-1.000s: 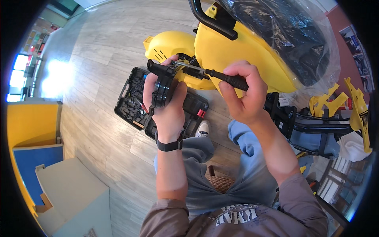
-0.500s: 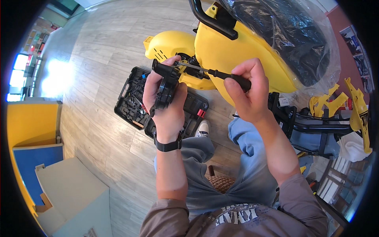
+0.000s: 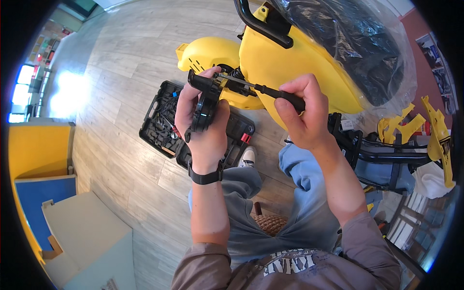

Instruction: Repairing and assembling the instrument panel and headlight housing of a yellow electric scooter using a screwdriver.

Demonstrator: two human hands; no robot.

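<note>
A black rounded housing with a bracket (image 3: 205,106) is gripped in my left hand (image 3: 203,142), fingers wrapped round it. My right hand (image 3: 307,116) is closed on the dark handle of a screwdriver (image 3: 270,91); its thin metal shaft reaches across to the upper part of the housing, where the tip's exact contact is too small to make out. Just beyond both hands are a large yellow body panel (image 3: 270,63) with a black bar (image 3: 256,31) and a yellow rounded piece with slots (image 3: 208,50).
An open toolbox (image 3: 157,130) lies on the wooden floor (image 3: 116,72) beyond my left hand. Yellow loose parts (image 3: 406,128) and a black tubular frame (image 3: 391,157) are at right. Clear plastic wrap (image 3: 348,48) covers a dark piece. Grey and yellow furniture (image 3: 84,222) stands at left.
The housing has turned slightly in my left hand and shifted a little right. My right hand has moved slightly rightward along with the screwdriver, its thumb higher on the handle.
</note>
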